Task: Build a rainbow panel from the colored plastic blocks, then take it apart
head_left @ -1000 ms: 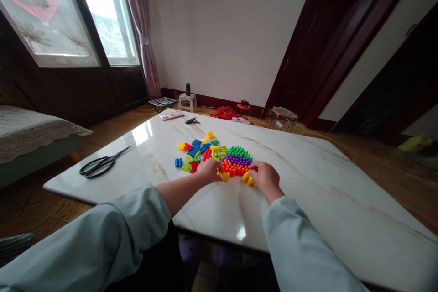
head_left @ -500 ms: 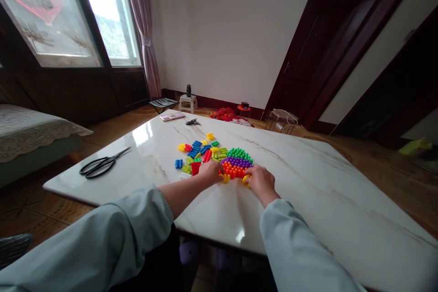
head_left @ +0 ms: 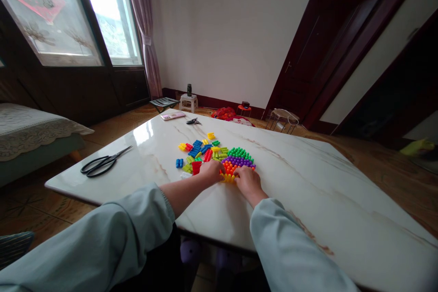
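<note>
A panel of knobbly plastic building blocks (head_left: 238,161) lies on the white marble-look table, its rows running green, purple, orange and yellow toward me. My left hand (head_left: 211,171) is closed on the panel's near left edge. Close beside it, my right hand (head_left: 249,183) pinches at the yellow blocks (head_left: 228,178) along the near side; its fingertips partly cover them. Left of the panel are loose blocks: a red one (head_left: 196,167) by my left wrist, blue ones (head_left: 195,148), and several lime green and yellow ones. How the pieces join under my fingers is hidden.
Black-handled scissors (head_left: 104,163) lie at the table's left side. Toward the far corner are small pliers (head_left: 193,121) and a pink phone-like item (head_left: 173,115). The table's near edge (head_left: 219,241) runs just below my forearms. Stools stand on the floor beyond.
My right hand has moved left along the near edge, carrying a yellow block in against the yellow ones by my left hand. My left hand has stayed almost in place.
</note>
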Demonstrator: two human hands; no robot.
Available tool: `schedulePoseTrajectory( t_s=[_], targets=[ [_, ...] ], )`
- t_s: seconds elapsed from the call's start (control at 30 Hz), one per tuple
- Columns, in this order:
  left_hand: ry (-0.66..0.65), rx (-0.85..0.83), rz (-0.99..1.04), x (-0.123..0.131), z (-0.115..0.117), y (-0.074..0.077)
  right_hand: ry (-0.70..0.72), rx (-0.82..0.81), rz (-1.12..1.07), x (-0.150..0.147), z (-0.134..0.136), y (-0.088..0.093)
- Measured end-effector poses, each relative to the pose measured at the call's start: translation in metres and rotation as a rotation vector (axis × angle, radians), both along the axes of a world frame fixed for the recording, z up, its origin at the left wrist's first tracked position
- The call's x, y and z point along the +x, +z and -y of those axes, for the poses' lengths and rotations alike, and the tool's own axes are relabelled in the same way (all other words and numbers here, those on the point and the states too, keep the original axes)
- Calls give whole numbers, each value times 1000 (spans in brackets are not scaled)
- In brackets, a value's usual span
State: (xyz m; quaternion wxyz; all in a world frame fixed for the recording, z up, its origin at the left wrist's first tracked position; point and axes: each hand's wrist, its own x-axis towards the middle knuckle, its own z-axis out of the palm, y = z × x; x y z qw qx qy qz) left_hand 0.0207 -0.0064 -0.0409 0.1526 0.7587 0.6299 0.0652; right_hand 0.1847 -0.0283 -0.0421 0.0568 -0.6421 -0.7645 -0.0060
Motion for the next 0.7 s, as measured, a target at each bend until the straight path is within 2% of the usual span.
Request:
schedulePoseTrajectory(
  t_s=[0.23,0.37,0.43,0.57,0.7],
  targets=[
    [5,13,15,-4,-6,-2,26,7,-56,-10,-3,-5],
    [-20,10,-12,-6,-7,-2,23,-14,-98,-5,-3,3],
    [-33,5,-30,-7,-7,-2,-17,-12,-116,8,-3,11],
    [-42,-24,-54,-7,-7,0,-186,-37,-120,50,2,23],
    [-49,-39,-49,-6,-6,3,-224,-83,-144,77,7,21]
  ],
)
